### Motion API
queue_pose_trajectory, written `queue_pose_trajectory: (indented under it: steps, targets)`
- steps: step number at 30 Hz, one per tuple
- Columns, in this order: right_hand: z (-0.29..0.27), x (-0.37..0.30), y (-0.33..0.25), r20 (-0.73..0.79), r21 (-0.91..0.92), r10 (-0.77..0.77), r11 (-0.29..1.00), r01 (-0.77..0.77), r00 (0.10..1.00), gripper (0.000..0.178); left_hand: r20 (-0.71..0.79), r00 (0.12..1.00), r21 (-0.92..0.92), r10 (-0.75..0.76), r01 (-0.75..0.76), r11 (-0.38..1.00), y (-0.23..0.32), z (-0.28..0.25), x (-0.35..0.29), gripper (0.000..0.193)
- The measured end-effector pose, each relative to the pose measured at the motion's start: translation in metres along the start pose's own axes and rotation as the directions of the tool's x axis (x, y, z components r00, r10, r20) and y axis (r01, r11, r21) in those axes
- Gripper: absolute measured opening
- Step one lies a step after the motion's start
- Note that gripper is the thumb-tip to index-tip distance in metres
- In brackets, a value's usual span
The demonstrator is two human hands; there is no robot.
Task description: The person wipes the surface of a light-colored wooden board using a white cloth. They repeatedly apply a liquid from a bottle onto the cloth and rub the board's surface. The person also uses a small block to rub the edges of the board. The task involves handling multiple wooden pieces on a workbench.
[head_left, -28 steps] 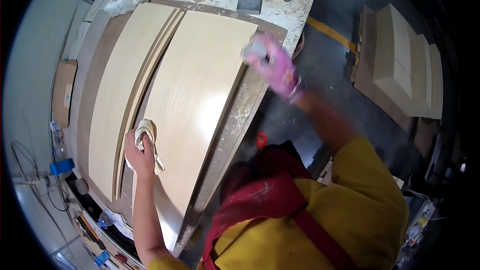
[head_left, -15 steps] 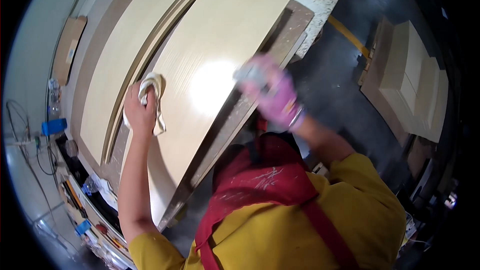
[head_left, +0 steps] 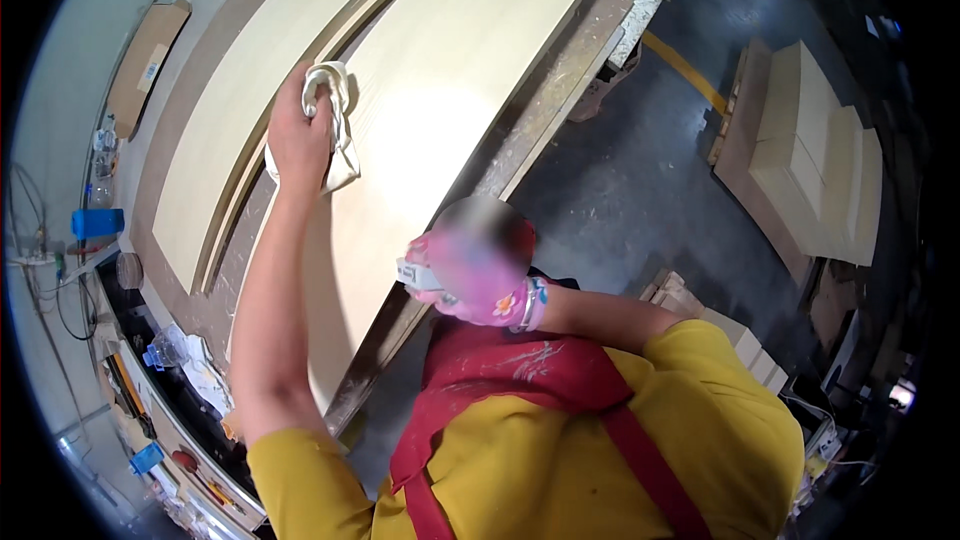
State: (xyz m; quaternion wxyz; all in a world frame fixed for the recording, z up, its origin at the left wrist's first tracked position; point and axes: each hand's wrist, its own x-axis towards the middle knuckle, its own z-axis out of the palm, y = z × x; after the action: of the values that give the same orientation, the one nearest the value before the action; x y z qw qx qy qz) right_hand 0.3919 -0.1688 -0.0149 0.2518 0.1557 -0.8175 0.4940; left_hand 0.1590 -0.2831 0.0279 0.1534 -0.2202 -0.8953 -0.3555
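A long pale wood panel [head_left: 440, 70] lies slantwise on the workbench in front of me. My bare left hand [head_left: 300, 140] is closed on a bunched cream cloth [head_left: 343, 160], resting at the panel's left side. At the panel's near right edge is my right hand [head_left: 480, 280], in a pink patterned glove. Its fingers grip a small light grey block [head_left: 408, 273], whose end sticks out on the left. A blurred patch covers part of the glove, so whether the block touches the wood I cannot tell.
More pale panels [head_left: 250, 70] lie left of mine on the bench. Stacked boards [head_left: 805, 155] stand on the floor at the right, with wood pieces [head_left: 720, 325] nearer me. Bottles, a blue box [head_left: 97, 223] and cables line the left wall.
My left hand and the cloth have moved farther up along the panel. My right hand has come left and closer to my body, still gripping the grey block.
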Motion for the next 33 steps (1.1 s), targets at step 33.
queue_pose_trajectory:
  steps: [33]
  targets:
    - [0.163, -0.057, -0.146, -0.303, -0.240, 0.110, 0.953, -0.188, 0.947, 0.036, 0.575, 0.788, 0.401, -0.220, -0.037, 0.915, -0.139, -0.279, -0.172, 0.075]
